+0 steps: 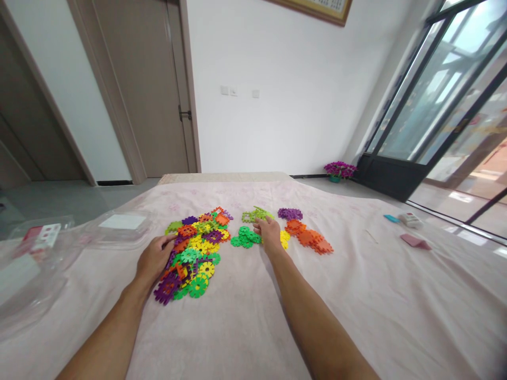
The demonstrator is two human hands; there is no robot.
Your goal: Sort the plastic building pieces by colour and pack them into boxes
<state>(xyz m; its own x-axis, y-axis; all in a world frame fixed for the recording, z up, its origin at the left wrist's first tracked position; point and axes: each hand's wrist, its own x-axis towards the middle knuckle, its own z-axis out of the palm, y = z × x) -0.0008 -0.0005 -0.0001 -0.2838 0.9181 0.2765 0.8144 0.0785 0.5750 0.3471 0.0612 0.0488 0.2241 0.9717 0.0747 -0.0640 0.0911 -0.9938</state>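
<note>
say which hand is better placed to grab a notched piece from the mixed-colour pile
Probably the left hand: it is at the edge of the mixed-colour pile, while the right hand is by the lime-green pieces.

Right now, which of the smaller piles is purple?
The purple pile just beyond the orange pile, right of the right hand; the others show different colours.

Two bare hands, left hand (152, 258) and right hand (270, 232). Just behind each grip: bare left wrist (137, 287), bare right wrist (275, 257), both narrower than the hand. Further back from the grip: left forearm (113, 330) and right forearm (311, 312), bare too, smooth outline, widening toward the lower edge of view. Nails too small to make out.
</note>
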